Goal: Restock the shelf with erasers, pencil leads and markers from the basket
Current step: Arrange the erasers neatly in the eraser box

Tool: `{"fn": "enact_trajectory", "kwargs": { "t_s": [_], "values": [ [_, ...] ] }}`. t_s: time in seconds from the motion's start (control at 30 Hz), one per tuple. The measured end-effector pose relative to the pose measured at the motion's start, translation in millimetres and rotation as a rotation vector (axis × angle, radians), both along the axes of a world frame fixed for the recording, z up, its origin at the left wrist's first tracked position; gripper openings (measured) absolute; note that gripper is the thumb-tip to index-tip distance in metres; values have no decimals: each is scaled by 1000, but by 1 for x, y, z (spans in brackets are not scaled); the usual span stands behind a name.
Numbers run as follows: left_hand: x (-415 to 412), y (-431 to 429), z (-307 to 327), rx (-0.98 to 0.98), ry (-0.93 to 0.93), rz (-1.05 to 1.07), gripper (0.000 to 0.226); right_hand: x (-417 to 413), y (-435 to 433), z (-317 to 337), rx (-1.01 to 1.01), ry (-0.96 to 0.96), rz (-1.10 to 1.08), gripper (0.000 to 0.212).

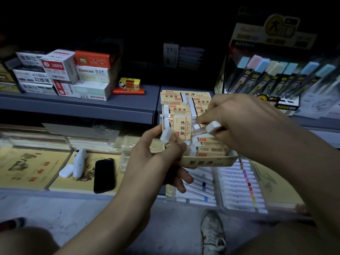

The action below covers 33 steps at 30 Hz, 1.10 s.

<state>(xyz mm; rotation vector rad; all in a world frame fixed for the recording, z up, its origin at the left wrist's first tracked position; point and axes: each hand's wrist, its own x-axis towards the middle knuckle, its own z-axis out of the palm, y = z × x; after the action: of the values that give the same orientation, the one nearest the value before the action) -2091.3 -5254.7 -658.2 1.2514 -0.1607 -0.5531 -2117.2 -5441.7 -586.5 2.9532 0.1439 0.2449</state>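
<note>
The right hand (239, 120) has its grip closed on a pair (207, 128) of erasers. Its fingers curl over them so that only the white ends stick out to the left, and the sleeves are hidden under the fingers. The pair hangs just above the tray (207, 161), over its right-hand rows.

The left hand (161, 159) grips the tray at its front left corner, with the thumb laid over the rim, the lower fingers curled beneath the base and the index finger raised along the left wall. A loose eraser (166, 136) sits tilted between that index finger and the thumb; I cannot tell whether it is pinched or only leaning there.

The tray is full of yellow-sleeved erasers (176, 109) lying flat, with an upright eraser (182, 127) near the middle. Its far end reaches the grey shelf (92, 105); the frame does not show whether it rests there or is carried.

To the right on the shelf stands a lead display (276, 76), its top lost in darkness. Markers (239, 183) lie in rows below, partly covered by the right forearm. A phone (104, 175) lies lower left. The back of the shelf is too dark to read.
</note>
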Motion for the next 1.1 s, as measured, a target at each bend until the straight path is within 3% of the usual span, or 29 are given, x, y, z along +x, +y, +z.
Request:
{"fn": "enact_trajectory", "kwargs": {
  "t_s": [0.27,0.57,0.8,0.9,1.1],
  "values": [
    [0,1,-2,-14,-3,-17,38,10,-5,-3,61,29,-29,18],
    [1,0,-1,-35,17,-8,42,6,-1,-17,62,-129,-82,8],
    [-2,0,0,-27,-4,-6,40,4,-14,-17,400,-109,-69,11],
    [-1,0,0,-22,-5,5,40,2,-14,-17,404,-121,-47,4],
    [0,0,0,-4,-14,-3,42,5,-13,-14,379,-35,12,26]
  ]
}}
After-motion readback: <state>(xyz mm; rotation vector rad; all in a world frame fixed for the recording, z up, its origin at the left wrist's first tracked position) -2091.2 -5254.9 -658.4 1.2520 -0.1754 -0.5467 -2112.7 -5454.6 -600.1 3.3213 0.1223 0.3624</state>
